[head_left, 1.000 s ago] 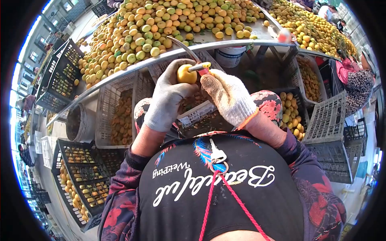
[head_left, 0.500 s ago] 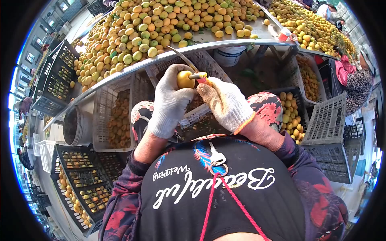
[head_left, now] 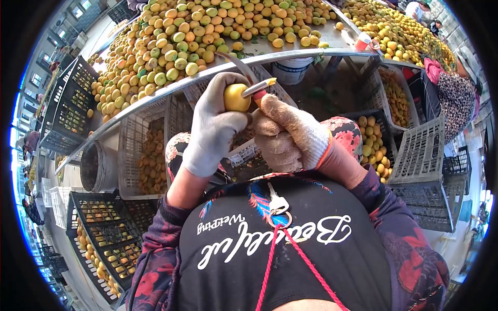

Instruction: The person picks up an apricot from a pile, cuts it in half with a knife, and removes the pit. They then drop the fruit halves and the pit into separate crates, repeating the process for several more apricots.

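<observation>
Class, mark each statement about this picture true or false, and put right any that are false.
1. The left hand holds a yellow fruit. True.
2. The right hand holds a spoon. False: it grips a knife, with the blade laid against the yellow fruit.
3. Both hands wear gloves. True.
4. The table is piled with red apples. False: it bears a heap of small fruit, yellow and green.
5. The crate under the table's edge has fruit in it. True.
</observation>
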`<move>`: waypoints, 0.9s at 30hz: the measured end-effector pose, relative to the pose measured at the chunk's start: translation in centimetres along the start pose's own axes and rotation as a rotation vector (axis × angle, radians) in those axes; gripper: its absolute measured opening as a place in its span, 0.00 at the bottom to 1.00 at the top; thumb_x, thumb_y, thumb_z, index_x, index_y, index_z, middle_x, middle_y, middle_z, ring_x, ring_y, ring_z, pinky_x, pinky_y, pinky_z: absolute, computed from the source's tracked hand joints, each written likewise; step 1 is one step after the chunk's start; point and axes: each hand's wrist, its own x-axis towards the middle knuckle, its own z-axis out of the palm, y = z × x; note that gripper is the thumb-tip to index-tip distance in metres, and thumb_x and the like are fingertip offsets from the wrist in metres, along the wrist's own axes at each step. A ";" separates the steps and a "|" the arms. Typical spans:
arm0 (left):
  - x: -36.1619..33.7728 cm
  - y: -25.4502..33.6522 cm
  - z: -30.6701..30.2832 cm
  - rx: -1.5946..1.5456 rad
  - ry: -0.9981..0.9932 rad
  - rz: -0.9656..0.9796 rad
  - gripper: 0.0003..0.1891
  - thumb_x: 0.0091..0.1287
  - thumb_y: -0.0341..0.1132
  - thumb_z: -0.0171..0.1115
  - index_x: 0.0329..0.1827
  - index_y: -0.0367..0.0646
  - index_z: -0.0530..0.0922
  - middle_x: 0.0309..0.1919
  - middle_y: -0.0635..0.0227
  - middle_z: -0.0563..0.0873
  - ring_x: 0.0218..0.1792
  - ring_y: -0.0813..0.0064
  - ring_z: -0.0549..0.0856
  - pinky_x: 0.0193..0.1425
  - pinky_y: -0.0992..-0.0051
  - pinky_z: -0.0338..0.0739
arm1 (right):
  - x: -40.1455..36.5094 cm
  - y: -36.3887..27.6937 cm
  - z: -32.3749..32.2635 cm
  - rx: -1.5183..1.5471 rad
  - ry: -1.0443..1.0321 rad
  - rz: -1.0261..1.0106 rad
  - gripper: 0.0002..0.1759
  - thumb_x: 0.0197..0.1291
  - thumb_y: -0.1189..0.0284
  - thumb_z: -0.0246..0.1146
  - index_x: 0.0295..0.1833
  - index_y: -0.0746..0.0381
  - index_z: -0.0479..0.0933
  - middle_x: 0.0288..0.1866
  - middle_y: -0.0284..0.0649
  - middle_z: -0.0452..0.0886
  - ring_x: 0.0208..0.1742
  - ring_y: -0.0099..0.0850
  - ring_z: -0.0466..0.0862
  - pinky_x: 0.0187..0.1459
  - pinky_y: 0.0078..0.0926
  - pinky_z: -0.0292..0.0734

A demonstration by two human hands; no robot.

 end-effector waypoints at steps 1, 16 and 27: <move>0.1 0.0 0.2 -0.193 -0.013 -0.068 0.26 0.42 0.19 0.56 0.50 0.37 0.76 0.41 0.72 0.78 0.41 0.81 0.78 0.48 0.82 0.76 | -0.1 0.0 -0.2 0.019 -0.003 -0.010 0.26 0.74 0.43 0.49 0.32 0.52 0.66 0.14 0.25 0.57 0.09 0.19 0.55 0.10 0.20 0.48; 0.5 -1.8 -0.9 -0.659 -0.066 -0.175 0.30 0.52 0.20 0.61 0.63 0.37 0.73 0.43 0.64 0.81 0.40 0.73 0.82 0.47 0.74 0.80 | -2.0 -0.1 0.3 -0.626 0.404 -0.365 0.21 0.76 0.53 0.54 0.43 0.62 0.77 0.21 0.30 0.72 0.17 0.18 0.70 0.18 0.17 0.60; 0.7 -1.4 0.1 -0.733 -0.035 -0.087 0.30 0.58 0.16 0.60 0.67 0.33 0.69 0.55 0.55 0.82 0.54 0.59 0.84 0.65 0.60 0.79 | -1.7 0.9 -0.1 -1.128 0.491 -0.508 0.21 0.76 0.58 0.56 0.39 0.66 0.77 0.27 0.35 0.78 0.29 0.23 0.73 0.34 0.27 0.71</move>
